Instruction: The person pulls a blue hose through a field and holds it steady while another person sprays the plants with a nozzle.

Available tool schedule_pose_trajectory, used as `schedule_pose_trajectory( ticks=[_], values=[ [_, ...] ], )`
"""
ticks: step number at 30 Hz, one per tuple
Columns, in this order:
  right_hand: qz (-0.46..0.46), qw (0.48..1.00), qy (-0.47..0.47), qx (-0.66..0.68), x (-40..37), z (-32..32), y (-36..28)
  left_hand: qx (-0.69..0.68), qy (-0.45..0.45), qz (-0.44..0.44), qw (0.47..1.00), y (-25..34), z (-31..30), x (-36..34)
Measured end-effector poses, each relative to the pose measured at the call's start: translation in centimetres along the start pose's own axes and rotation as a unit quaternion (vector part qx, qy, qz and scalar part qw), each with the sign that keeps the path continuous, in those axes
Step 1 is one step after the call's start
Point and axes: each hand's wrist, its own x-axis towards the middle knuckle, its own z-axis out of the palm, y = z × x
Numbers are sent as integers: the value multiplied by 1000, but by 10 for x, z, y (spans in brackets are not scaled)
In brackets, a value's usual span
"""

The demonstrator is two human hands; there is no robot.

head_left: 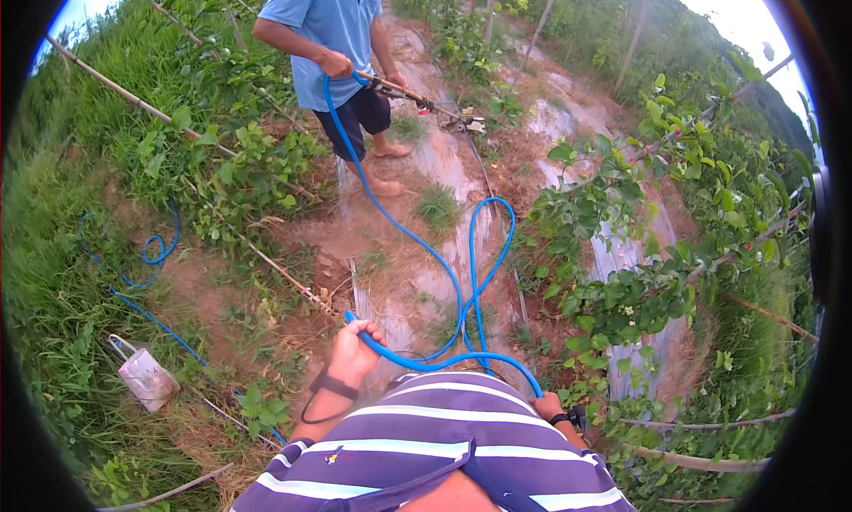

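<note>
A blue hose (pixel 444 364) runs across the front of my body from one hand to the other. My left hand (pixel 354 350), a dark band on its wrist, is closed around the hose near a visible end of it. At my right side, my right hand (pixel 548 406) is closed on the hose where it bends down; its fingers are partly hidden. Ahead of me the same-coloured hose lies in a crossed loop (pixel 479 281) on the ground. Another stretch rises to a long spray wand (pixel 404 93) held by a person in a blue shirt (pixel 324 33).
A dirty white bucket (pixel 148 379) sits in the grass at left, near more coiled blue hose (pixel 158 248). Leafy plants (pixel 612 201) on slanting poles (pixel 146 106) line both sides. Silvery ground sheeting (pixel 448 161) covers part of the path.
</note>
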Motion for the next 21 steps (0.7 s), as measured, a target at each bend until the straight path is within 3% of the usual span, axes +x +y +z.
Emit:
schedule_pose_trajectory(
  ticks=[11, 21],
  values=[
    [20, 1000, -10, 11, 31, 16, 12, -14, 4, 10, 1000, 3, 1, -3],
    [0, 999, -9, -46, 7, 9, -4, -15, 8, 20, 1000, 1, 5, -8]
  ],
)
